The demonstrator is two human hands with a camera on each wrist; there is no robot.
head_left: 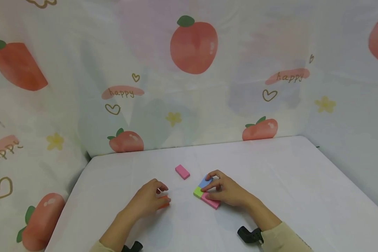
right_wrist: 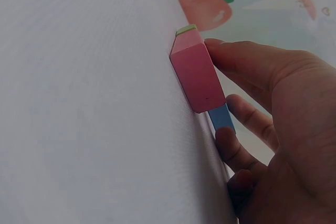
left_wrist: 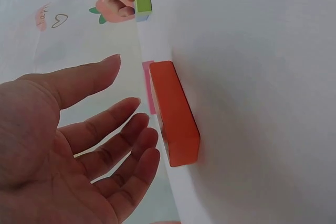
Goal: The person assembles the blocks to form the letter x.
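Observation:
An orange block (left_wrist: 177,116) lies on the white table beside my left hand (head_left: 149,199). In the left wrist view that hand's fingers are loosely bent, with a gap between the fingertips and the block. My right hand (head_left: 228,190) rests over blocks laid end to end at a corner: a blue one (head_left: 204,182), a small green one (head_left: 197,192) and a pink one (head_left: 211,202). Its thumb touches the pink block's upper edge, while other fingertips reach the green and blue ones. Part of the blue block is hidden under the fingers.
A second pink block (head_left: 182,172) lies apart, farther back between the hands. The white table (head_left: 271,164) meets a fruit-printed cloth (head_left: 208,105) at its back edge, and the same cloth hangs at the left side. Black wrist mounts show at both sleeves.

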